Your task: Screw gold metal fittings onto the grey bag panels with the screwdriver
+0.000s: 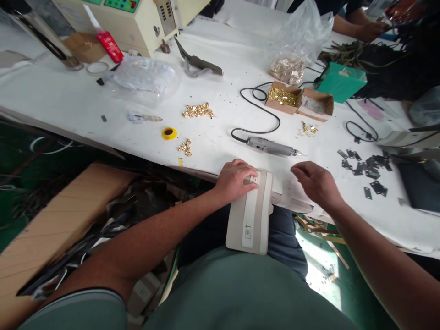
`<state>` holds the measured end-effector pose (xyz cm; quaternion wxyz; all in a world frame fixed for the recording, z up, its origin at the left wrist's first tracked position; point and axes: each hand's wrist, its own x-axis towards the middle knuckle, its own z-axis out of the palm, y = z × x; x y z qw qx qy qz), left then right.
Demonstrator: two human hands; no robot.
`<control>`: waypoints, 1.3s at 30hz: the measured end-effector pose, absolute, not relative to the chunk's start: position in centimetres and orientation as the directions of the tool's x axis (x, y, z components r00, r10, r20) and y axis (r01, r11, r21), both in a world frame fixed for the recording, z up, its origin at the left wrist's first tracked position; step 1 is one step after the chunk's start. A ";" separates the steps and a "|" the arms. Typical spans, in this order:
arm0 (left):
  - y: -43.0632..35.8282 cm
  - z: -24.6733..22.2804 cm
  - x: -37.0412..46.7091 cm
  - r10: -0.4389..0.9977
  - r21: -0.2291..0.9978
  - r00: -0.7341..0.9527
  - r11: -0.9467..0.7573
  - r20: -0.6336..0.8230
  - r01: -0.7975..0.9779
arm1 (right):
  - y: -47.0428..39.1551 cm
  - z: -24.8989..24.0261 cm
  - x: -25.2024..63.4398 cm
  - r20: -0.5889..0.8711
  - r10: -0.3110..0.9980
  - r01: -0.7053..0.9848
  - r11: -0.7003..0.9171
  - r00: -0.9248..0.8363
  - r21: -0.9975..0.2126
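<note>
A beige leather-like panel [238, 231] with a pale strip down its middle rests on my lap and against the table edge. My left hand [237, 181] grips its upper end, thumb and fingers near a small metal fitting there. Another small fitting [248, 232] sits in a slot near the panel's lower end. My right hand [318, 183] is held over the table edge, right of the panel, with fingers curled into a pinch; whatever is in them is hidden. Just beyond both hands lies a grey electric screwdriver [270, 146], its bit pointing right and its black cord trailing back.
Gold hardware piles [198, 110], a yellow round container [169, 133] and black plates [373, 166] lie on the white table [220, 133]. Behind are small cardboard boxes [282, 97], a green box [340, 82] and a cream machine [134, 27]. A co-worker's hand [373, 31] shows at top right.
</note>
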<state>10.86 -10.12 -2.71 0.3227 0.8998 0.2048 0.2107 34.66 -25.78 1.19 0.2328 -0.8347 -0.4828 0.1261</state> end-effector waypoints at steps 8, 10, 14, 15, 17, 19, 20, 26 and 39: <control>-10.1 -2.7 10.9 0.494 0.645 0.838 -0.724 0.234 0.246 | -22.6 1.0 27.3 -0.045 0.962 0.637 -0.213 0.269 -0.741; -10.1 -2.7 10.8 0.491 0.640 0.836 -0.730 0.246 0.240 | -22.4 0.9 27.0 -0.026 0.969 0.666 -0.190 0.248 -0.721; -10.2 -2.7 10.8 0.492 0.635 0.834 -0.733 0.248 0.243 | -22.3 1.1 26.8 -0.023 0.973 0.714 -0.184 0.229 -0.675; -10.2 -2.7 10.8 0.491 0.635 0.836 -0.733 0.246 0.244 | -22.3 1.2 26.7 -0.023 0.973 0.720 -0.187 0.230 -0.668; -10.2 -2.8 10.8 0.488 0.635 0.837 -0.734 0.246 0.242 | -22.3 1.2 26.6 -0.020 0.972 0.724 -0.188 0.234 -0.664; -10.1 -2.9 10.8 0.487 0.635 0.836 -0.735 0.252 0.237 | -22.2 1.0 26.6 -0.018 0.970 0.715 -0.193 0.244 -0.672; -10.1 -3.0 10.8 0.486 0.635 0.837 -0.736 0.253 0.235 | -22.2 1.0 26.7 -0.021 0.967 0.707 -0.200 0.254 -0.679; -10.2 -3.0 10.8 0.488 0.636 0.837 -0.734 0.247 0.240 | -22.1 0.5 26.7 -0.053 0.945 0.665 -0.266 0.322 -0.698; -10.1 -2.7 10.9 0.495 0.630 0.833 -0.735 0.248 0.249 | -20.9 0.9 27.5 -0.212 0.907 0.556 -0.395 0.365 -0.731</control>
